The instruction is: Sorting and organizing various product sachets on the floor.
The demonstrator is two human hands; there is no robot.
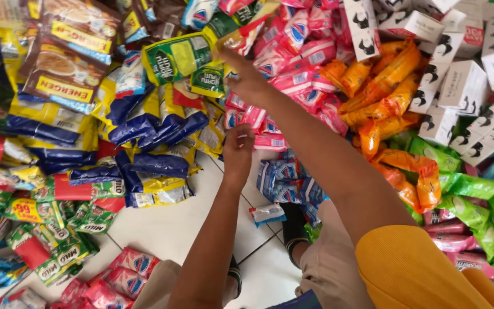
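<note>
My right hand (248,79) stretches far forward from a yellow sleeve (413,269), and its fingertips pinch a small yellow and red sachet (237,39) at the top of the heap. Green sachets (177,56) lie just to its left and pink sachets (295,71) just to its right. My left hand (239,147) hovers lower, with its back to the camera and its fingers curled down. It is next to pink sachets (255,120) and above blue and white packets (284,180). What lies under its fingers is hidden.
Packets cover a white tiled floor (172,223): dark blue and yellow pouches (144,166) and green drink sachets (70,252) at left, orange packs (390,86) and white boxes (464,86) at right, and bright green packs (475,200). My knees (327,269) rest at the bottom.
</note>
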